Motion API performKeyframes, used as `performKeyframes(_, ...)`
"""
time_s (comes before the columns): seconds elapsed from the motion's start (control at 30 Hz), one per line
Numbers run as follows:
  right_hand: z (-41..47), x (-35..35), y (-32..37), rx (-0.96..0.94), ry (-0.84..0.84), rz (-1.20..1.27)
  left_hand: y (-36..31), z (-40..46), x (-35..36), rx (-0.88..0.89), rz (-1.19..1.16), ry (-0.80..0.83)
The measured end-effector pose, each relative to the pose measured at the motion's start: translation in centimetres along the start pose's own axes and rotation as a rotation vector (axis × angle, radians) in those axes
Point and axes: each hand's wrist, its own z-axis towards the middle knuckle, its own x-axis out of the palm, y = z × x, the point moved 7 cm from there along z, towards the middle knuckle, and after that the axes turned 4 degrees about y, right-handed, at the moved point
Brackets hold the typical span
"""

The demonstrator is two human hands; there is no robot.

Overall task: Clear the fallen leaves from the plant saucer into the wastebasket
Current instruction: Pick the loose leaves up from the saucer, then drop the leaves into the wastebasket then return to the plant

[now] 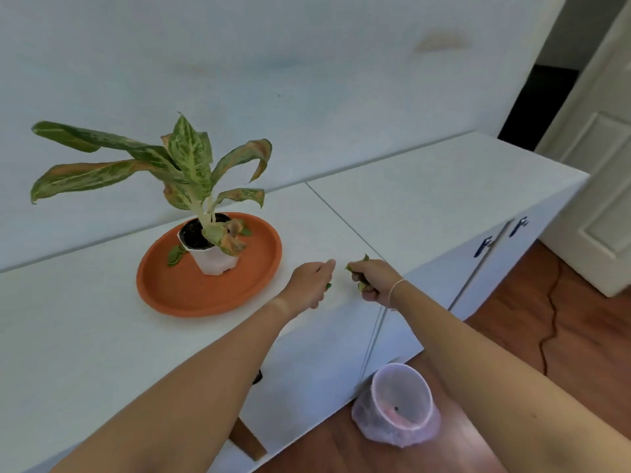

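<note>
The right hand (372,280) is fisted around a clump of green fallen leaves (362,286), and the left hand (310,283) pinches a small scrap above the white cabinet top's (426,199) front edge. Loose bits could slip and miss the plastic-lined wastebasket (401,402) on the floor below. One green leaf (176,256) remains in the round terracotta saucer (191,295).

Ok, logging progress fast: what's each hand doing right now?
Left hand: closed, a small green leaf bit showing at its grip.
Right hand: closed on a bunch of leaves.
</note>
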Motion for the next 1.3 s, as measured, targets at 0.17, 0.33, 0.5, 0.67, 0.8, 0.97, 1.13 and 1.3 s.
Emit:
performKeyframes(0.17,-0.7,-7.9,-3.6,0.022,-0.11,0.163,-1.0,2.4,6.5,-0.085,-0.12,0.074)
performKeyframes(0.33,-0.9,-15.6,-7.5,0.103,-0.158,0.263,-1.1,5.7,13.6,-0.181,-0.195,0.122)
performKeyframes(0.5,-0.6,-22.5,-13.0,0.219,-0.241,0.246,0.9,8.3,21.1,-0.313,-0.238,0.164)
performKeyframes(0.67,-0.5,-25.4,-18.7,0.322,-0.285,0.274,4.6,10.1,26.4,-0.437,-0.239,0.188)
performKeyframes(0.8,0.7,-26.2,-23.5,0.394,-0.305,0.302,9.0,12.0,29.4,-0.536,-0.218,0.178)
performKeyframes(0.97,3.8,-26.4,-30.6,0.524,-0.372,0.366,16.2,14.0,32.6,-0.692,-0.286,0.134)
performKeyframes(1.13,8.8,-25.2,-38.3,0.594,-0.398,0.51,24.6,17.4,36.2,-0.834,-0.469,0.197)
performKeyframes(1.3,14.3,-24.0,-45.6,0.624,-0.453,0.677,32.1,21.0,38.1,-0.961,-0.496,0.127)
